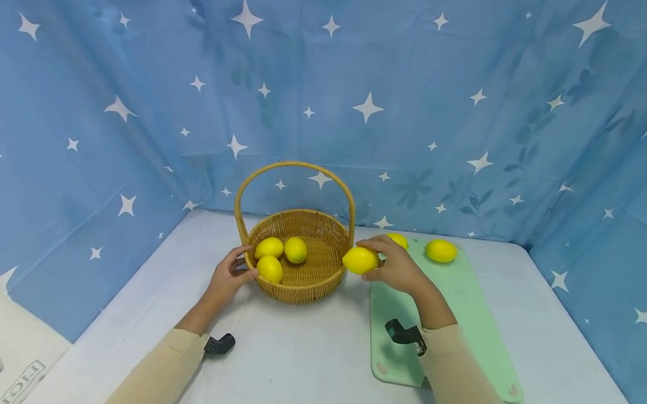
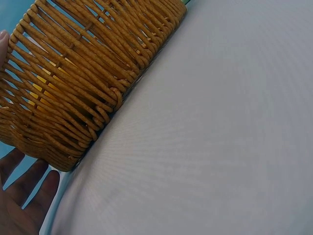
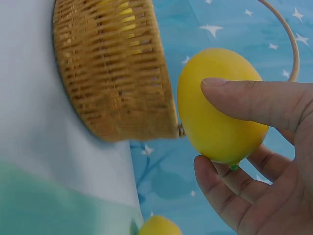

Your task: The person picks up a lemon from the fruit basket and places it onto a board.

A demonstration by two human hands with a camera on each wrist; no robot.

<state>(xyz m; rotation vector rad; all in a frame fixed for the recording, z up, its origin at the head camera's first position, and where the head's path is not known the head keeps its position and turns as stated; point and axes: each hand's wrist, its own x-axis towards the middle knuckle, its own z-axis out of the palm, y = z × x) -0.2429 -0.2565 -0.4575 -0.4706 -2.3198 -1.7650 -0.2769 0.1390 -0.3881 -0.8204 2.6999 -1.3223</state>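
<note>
Lemon (image 1: 360, 261), one: was clamped in right hand (image 1: 400, 266), beside basket (image 1: 300, 294) at three o'clock. Left hand (image 1: 229, 275): touched its nine-o'clock side, seemingly steadying it; whether clamped, I couldn't tell.

A smooth, bright yellow lemon (image 1: 360, 260), rounded with a tapered end and a small green stub, is pinched in the right grip (image 1: 394, 265), raised above the surface (image 1: 302, 361) just beside the basket's right side. The round, shallow basket (image 1: 295, 294), woven in golden brown with a tall arched handle (image 1: 298, 164), stands upright, the left grip (image 1: 232, 274) at its left rim. Inside, three lemons (image 1: 270, 269) cluster toward the left, one showing a greenish end. Two more lemons (image 1: 441, 250) lie apart at the far end of a pale green board (image 1: 471, 334), one partly hidden.
</note>
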